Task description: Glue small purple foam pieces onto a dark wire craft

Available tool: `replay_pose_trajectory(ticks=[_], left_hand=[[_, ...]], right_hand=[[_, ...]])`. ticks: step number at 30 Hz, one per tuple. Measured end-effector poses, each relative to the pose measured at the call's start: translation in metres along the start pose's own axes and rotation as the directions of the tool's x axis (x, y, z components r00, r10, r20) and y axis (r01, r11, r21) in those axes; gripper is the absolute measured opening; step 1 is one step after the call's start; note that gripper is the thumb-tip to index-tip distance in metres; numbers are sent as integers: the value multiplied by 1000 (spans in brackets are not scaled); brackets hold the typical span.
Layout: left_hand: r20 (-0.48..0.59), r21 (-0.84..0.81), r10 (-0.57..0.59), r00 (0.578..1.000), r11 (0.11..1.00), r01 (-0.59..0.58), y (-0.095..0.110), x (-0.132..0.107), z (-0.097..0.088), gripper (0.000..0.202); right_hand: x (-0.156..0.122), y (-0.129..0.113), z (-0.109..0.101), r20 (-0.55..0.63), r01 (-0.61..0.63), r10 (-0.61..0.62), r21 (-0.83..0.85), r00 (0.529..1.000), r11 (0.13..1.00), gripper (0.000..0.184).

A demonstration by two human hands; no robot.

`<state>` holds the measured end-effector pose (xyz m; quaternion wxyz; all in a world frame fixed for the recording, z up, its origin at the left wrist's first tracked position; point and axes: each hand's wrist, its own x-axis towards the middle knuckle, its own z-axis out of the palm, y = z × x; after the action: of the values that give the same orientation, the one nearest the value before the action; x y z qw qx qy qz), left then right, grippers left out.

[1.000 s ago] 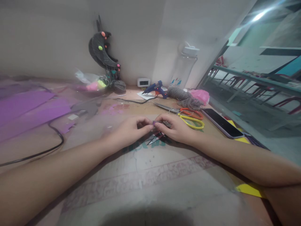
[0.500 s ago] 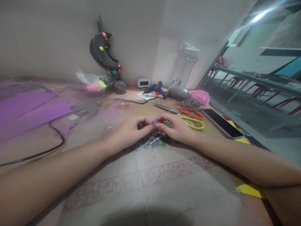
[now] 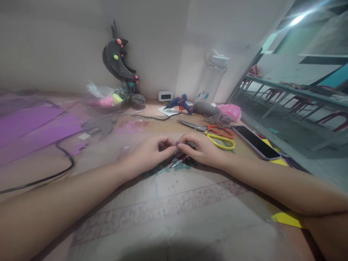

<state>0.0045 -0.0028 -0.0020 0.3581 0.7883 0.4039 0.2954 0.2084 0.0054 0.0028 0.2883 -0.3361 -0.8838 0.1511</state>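
Note:
A small purple piece (image 3: 178,144) is pinched between the fingertips of both hands, mostly hidden by them; its material I cannot make out. My left hand (image 3: 156,150) grips it from the left with thumb and forefinger. From the other side my right hand (image 3: 199,148) closes on it, fingertips nearly touching the left ones. Below the hands, a pointed metal blade (image 3: 177,164) with a reddish part lies on the table, partly covered by the right hand. Scissors with yellow handles (image 3: 220,141) and orange-handled scissors (image 3: 221,131) lie just beyond the right hand.
Behind stand a blue glue gun (image 3: 179,104), a white digital clock (image 3: 165,96), a clear bottle (image 3: 212,79) and grey yarn (image 3: 208,111). A phone (image 3: 257,142) lies right. Purple sheets (image 3: 40,123) and a black cord (image 3: 69,165) lie left. A dark crescent ornament (image 3: 115,59) leans against the wall.
Less of the purple piece shows between the fingertips now, and the right fingers have shifted slightly over it. Both arms stay in nearly the same place.

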Motion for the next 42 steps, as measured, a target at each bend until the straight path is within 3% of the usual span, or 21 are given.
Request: replay_pose_trajectory(ticks=[6,13,23,31,37,42], left_hand=[[-57,-42,-55,997,998,52,-2,1,0,21],[-104,-69,-90,990,994,83,-3,1,1,19],[-159,-58,-57,986,997,48,-4,0,-1,22],[-102,-60,-71,992,996,65,-2,-2,0,23],[-100,-6,-36,994,999,36,0,-1,0,19],[-69,34,-4,998,999,6,-1,-2,1,23]], right_hand=[[-1,2,-1,-27,-96,99,87,995,992,25],[0,0,0,-99,-100,100,8,990,995,20],[1,4,0,-16,67,-68,-68,998,995,26],[-1,5,1,-148,-139,158,134,976,981,30],[0,5,1,-135,-64,64,1,989,998,20],[1,3,1,-136,-60,53,-49,989,997,19]])
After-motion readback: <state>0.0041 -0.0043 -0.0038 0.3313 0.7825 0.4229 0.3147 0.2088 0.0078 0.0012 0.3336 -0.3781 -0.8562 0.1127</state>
